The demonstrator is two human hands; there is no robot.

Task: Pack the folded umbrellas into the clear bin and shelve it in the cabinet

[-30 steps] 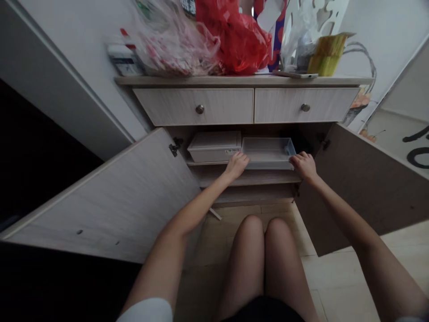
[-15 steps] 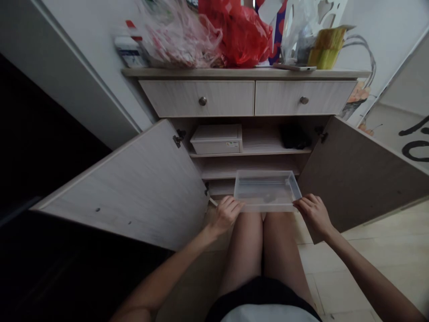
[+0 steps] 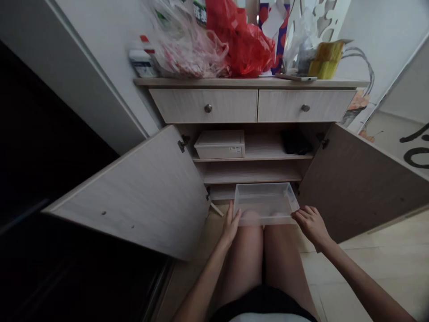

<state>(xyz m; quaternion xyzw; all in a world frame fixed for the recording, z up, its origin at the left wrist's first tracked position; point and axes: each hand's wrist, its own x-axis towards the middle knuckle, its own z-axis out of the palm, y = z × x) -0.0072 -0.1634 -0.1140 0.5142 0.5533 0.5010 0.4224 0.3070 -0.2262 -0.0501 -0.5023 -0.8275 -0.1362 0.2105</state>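
A transparent plastic tray [image 3: 266,203] rests on my knees [image 3: 251,237], just in front of the open cabinet. My left hand [image 3: 231,226] stands against the tray's left side, fingers straight and not wrapped around it. My right hand [image 3: 311,226] grips the tray's near right corner with curled fingers. Inside the cabinet, a white lidded box [image 3: 219,145] sits on the upper shelf [image 3: 251,156], out of reach of neither hand's fingers touching it. A dark soft item [image 3: 295,143] lies on that shelf to the right.
Both cabinet doors stand open, the left door [image 3: 134,197] and the right door [image 3: 355,188] flanking my arms. Above are two drawers [image 3: 204,107] and a countertop holding a red plastic bag [image 3: 246,44], other bags and a phone [image 3: 296,77].
The tray has stayed on my knees since half a second ago, after coming out of the cabinet shelf. My left hand has moved off the near edge to the tray's left side.
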